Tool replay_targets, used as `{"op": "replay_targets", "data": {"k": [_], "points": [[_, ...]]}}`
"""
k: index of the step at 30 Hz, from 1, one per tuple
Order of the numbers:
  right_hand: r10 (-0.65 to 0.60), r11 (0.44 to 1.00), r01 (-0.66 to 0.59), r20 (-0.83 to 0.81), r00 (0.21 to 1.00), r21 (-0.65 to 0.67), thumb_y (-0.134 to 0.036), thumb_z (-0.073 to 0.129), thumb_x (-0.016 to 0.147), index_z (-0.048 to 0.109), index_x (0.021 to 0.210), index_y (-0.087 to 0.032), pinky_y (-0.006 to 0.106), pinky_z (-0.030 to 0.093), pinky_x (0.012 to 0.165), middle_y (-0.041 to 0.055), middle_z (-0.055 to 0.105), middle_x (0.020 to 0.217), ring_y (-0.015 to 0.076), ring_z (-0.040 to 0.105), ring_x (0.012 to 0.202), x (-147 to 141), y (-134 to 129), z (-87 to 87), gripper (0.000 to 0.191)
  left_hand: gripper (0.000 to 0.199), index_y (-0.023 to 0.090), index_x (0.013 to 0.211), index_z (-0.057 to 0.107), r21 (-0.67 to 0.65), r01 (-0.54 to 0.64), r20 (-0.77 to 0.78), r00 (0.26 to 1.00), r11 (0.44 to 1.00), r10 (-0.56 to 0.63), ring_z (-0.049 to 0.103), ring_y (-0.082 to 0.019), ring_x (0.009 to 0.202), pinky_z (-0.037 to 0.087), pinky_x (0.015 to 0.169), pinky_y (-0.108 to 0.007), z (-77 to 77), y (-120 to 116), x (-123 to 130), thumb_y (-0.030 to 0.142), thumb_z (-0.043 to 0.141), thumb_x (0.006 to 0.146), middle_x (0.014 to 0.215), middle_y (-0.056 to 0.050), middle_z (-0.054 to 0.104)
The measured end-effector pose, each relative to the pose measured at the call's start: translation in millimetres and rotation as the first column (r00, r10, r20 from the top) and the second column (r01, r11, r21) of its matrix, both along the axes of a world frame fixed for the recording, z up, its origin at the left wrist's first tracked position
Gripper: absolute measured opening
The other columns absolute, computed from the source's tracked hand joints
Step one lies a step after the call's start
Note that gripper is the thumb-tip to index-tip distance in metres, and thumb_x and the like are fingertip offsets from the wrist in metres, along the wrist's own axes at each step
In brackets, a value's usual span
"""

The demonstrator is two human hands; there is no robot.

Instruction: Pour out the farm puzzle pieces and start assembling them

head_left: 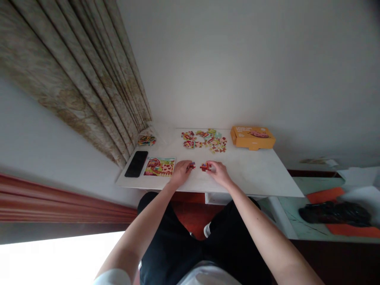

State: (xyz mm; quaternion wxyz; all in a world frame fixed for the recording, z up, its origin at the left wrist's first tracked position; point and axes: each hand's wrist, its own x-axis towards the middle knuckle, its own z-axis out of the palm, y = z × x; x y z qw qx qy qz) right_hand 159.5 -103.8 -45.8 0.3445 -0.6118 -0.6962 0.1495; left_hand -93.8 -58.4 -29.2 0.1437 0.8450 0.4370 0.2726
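Near the front edge of the white table, my left hand [181, 173] pinches a small dark red and blue puzzle piece [192, 165]. Across a short gap, my right hand [218, 171] has its fingers closed on a red-orange puzzle piece [204, 167]. The two pieces are apart. Left of my left hand lies a picture card [160, 166] showing a farm scene with a barn and a spotted animal. Loose, colourful puzzle pieces [218, 143] are spread behind my hands, towards the wall.
The white table [255, 174] holds a black phone [137, 164] at the left, a bag of pieces [147, 140] by the curtain [118, 87], and an orange box [253, 137] at the back right. A black object [335, 213] lies on a lower surface at the right.
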Motion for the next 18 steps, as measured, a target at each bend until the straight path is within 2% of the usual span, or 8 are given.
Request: {"op": "replay_targets", "data": {"k": [6, 12, 18], "points": [[0.050, 0.999, -0.050, -0.029, 0.998, 0.016, -0.017, 0.074, 0.084, 0.073, 0.116, -0.026, 0.045, 0.051, 0.102, 0.0071, 0.078, 0.118, 0.0253, 0.071, 0.110, -10, 7, 3.6, 0.033, 0.033, 0.019, 0.128, 0.068, -0.006, 0.032, 0.060, 0.998, 0.999, -0.032, 0.068, -0.025, 0.122, 0.054, 0.110, -0.046, -7.3, -2, -3, 0.011, 0.061, 0.096, 0.127, -0.011, 0.074], [0.065, 0.998, -0.064, 0.030, 0.997, -0.022, -0.020, 0.073, 0.088, 0.076, 0.113, -0.029, 0.044, 0.049, 0.100, 0.0048, 0.078, 0.116, 0.0257, 0.068, 0.112, -25, 15, 8.7, 0.027, 0.035, 0.020, 0.129, 0.066, 0.000, 0.038, 0.053, 0.998, 0.999, -0.038, 0.067, -0.026, 0.124, 0.053, 0.111, -0.047, -9.4, -3, -3, 0.011, 0.059, 0.097, 0.128, -0.011, 0.073], [0.055, 0.998, -0.050, 0.131, 0.990, -0.045, -0.025, 0.070, 0.095, 0.081, 0.109, -0.032, 0.042, 0.045, 0.095, 0.0063, 0.075, 0.118, 0.0268, 0.063, 0.113, -33, 12, 14.9, 0.019, 0.035, 0.020, 0.130, 0.067, -0.005, 0.038, 0.043, 0.998, 0.999, -0.038, 0.066, -0.025, 0.126, 0.052, 0.113, -0.047, -8.1, -5, -2, 0.011, 0.057, 0.098, 0.131, -0.012, 0.072]]}}
